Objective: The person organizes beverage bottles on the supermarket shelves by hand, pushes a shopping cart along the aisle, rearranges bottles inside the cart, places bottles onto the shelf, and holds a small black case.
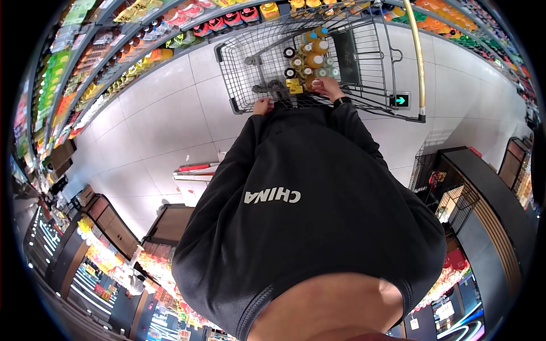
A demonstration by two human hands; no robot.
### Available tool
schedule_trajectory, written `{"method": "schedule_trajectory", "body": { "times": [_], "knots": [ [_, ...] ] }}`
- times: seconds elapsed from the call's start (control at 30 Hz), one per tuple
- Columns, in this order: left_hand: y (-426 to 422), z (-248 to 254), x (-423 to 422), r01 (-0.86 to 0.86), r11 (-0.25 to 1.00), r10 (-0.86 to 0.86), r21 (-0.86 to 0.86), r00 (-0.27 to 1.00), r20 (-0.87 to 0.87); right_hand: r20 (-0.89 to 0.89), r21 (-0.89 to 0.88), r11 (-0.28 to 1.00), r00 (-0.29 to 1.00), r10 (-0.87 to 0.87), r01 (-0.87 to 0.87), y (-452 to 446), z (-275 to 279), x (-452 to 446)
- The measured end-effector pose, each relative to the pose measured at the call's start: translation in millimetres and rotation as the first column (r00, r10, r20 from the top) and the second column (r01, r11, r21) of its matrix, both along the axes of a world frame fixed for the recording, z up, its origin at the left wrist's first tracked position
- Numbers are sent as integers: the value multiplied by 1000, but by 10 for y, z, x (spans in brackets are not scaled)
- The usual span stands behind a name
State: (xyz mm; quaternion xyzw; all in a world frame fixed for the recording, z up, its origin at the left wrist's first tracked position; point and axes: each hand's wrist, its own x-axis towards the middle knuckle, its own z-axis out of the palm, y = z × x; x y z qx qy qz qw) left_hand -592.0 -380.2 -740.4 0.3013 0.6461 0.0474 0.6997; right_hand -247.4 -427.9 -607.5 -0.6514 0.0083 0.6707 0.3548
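A grey wire shopping cart [239, 85] stands in front of me. Several bottles of orange drink [314, 60] stand grouped inside it, some with white caps and some with blue. Beside them are several pale clear bottles [329, 72] and yellow-labelled items [294, 85]. My right hand [328, 88], with a black band at the wrist, reaches over the near side; its fingers close around the top of an orange drink bottle [310, 84]. My left hand [263, 105] is at the cart's near rim, fingers curled over the wire.
Stocked shelves [136, 42] of bottles and packets curve along the far side and left. The cart's yellowish handle bar [415, 51] is at the right, near a green arrow floor sign [401, 100]. Dark display stands [472, 170] are behind me on tiled floor [165, 108].
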Motion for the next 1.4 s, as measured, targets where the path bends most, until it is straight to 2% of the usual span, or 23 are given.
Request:
{"method": "schedule_trajectory", "body": {
  "times": [0.23, 0.53, 0.63, 0.7, 0.77, 0.83, 0.9, 0.93, 0.97, 1.03, 1.07, 1.13, 1.27, 1.37, 1.4],
  "knots": [
    [67, 51, 31, 13, 1000, -13, 1, 1000, -12, 37, 46, 999, 999, -26, 24, 1, -157, 2],
    [34, 97, 28, 42, 999, -42, 33, 999, -14, 28, 20, 1000, 1000, -8, 7, -28, -158, 24],
    [-23, 71, 7, 42, 998, -42, 51, 999, 8, 235, -36, 990, 961, 144, -139, 78, -190, -11],
    [-97, 71, 18, 46, 992, -47, 117, 999, 6, 587, 20, 947, 770, 249, -321, 242, -235, -11],
    [-184, 202, 75, 61, 971, -58, 229, 998, -21, 837, -8, 866, 471, 279, -499, 460, -263, -9],
    [-332, 425, 137, 228, 887, -121, 401, 954, -274, 962, -103, 757, 128, 240, -645, 707, -330, -1],
    [-304, 684, 319, 461, 741, -133, 489, 814, -566, 980, -172, 712, -44, 195, -681, 1037, -406, 51],
    [-305, 717, 356, 526, 749, -202, 403, 760, -617, 977, -211, 685, -122, 177, -697, 1074, -522, 27],
    [-300, 729, 420, 559, 703, -184, 440, 740, -647, 978, -197, 687, -91, 187, -700, 1136, -707, 44],
    [-388, 735, 489, 624, 601, -144, 499, 699, -700, 953, -297, 636, -188, 236, -712, 1208, -1039, 63],
    [-405, 704, 519, 632, 567, -132, 529, 703, -698, 925, -360, 613, -183, 333, -703, 1230, -1175, 78],
    [-424, 677, 572, 594, 624, -143, 508, 726, -672, 831, -484, 545, -163, 533, -685, 1207, -1270, 52],
    [-383, 680, 620, 530, 691, -116, 491, 752, -648, 959, -227, 616, -61, 278, -755, 1296, -1328, 192],
    [-349, 730, 639, 460, 748, -98, 478, 790, -605, 917, -314, 533, -104, 386, -786, 1323, -1278, 243],
    [-289, 723, 654, 430, 767, -87, 475, 804, -588, 976, -188, 562, -88, 201, -805, 1303, -1259, 248]
  ]
}}
